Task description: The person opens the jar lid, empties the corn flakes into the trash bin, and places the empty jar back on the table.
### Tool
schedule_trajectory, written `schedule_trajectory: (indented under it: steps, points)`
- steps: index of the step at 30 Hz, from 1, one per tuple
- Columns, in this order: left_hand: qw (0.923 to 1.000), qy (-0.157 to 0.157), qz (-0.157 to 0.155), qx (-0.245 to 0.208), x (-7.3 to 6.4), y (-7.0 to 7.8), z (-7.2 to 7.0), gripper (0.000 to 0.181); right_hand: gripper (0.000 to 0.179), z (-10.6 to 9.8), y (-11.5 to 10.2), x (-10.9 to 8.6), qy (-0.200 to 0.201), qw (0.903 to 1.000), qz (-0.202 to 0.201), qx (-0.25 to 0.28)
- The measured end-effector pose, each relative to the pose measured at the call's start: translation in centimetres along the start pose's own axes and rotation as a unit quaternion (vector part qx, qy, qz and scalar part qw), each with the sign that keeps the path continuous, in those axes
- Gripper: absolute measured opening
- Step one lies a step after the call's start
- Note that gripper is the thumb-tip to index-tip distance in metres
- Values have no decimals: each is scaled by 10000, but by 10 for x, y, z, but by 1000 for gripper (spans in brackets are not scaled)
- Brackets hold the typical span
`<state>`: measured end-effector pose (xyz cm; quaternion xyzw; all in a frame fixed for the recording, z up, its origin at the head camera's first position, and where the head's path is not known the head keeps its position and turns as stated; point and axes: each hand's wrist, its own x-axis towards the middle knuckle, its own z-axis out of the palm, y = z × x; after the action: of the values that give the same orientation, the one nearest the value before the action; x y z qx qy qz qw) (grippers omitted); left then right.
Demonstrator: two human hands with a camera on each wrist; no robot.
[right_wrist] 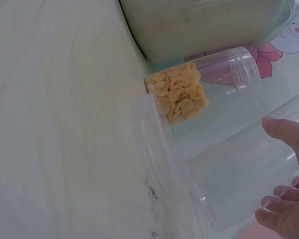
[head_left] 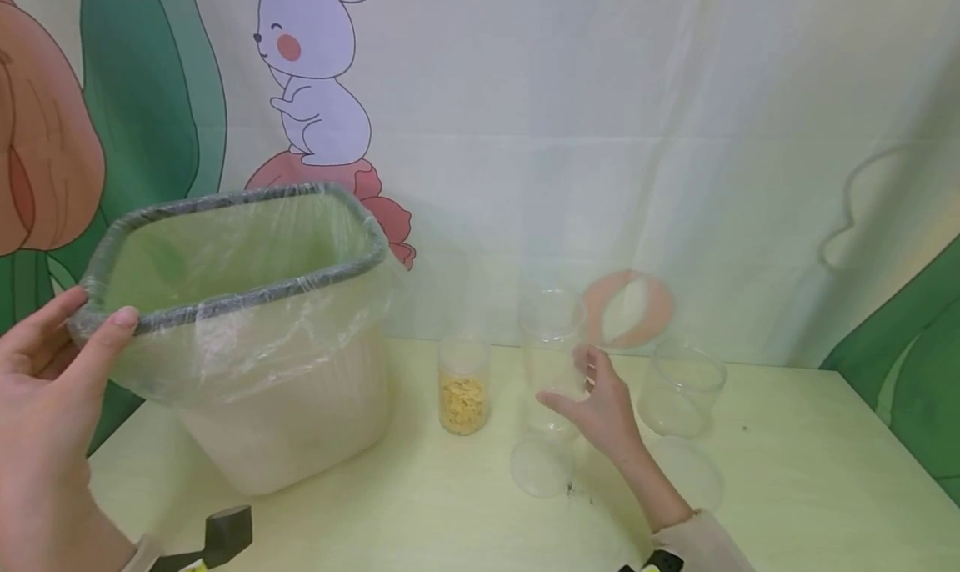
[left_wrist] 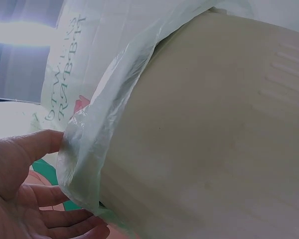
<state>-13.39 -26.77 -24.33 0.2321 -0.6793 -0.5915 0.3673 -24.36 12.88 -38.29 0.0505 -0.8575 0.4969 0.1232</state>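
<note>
While the left hand (head_left: 52, 418) pinches the plastic liner (head_left: 255, 338) over the rim of the bin (head_left: 300, 409), left of the flake jar (head_left: 463, 361), the right hand (head_left: 606, 405) is spread, thumb and bent fingers apart, at a tall clear jar (head_left: 551, 357) just right of the flake jar; contact cannot be told. Flake jar upright on worktop (head_left: 420, 518), yellow flakes (head_left: 462, 407) in its lower part. Shorter clear jar (head_left: 678, 401) farther right of it.

The floor of the bin (head_left: 300, 430) is hidden; at its left, the head view crops the left hand (head_left: 52, 405) — right of the bin, dark specks (head_left: 570, 489) are too small to identify.
</note>
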Motion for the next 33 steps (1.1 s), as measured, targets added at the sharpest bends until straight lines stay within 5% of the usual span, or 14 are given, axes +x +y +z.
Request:
schedule_trajectory:
  steps: [5, 12, 33]
  points:
    - [9999, 6, -25, 144, -2, 2, 0, 48, 83, 4, 5, 1, -78, 9999, 2, 121]
    - [9994, -83, -148, -296, -2, 2, -1, 48, 83, 7, 13, 1, -166, 9997, -23, 196]
    - [9994, -116, -184, 269, 3, 0, -2, 51, 83, 10, 18, 1, -405, 9976, 37, 565]
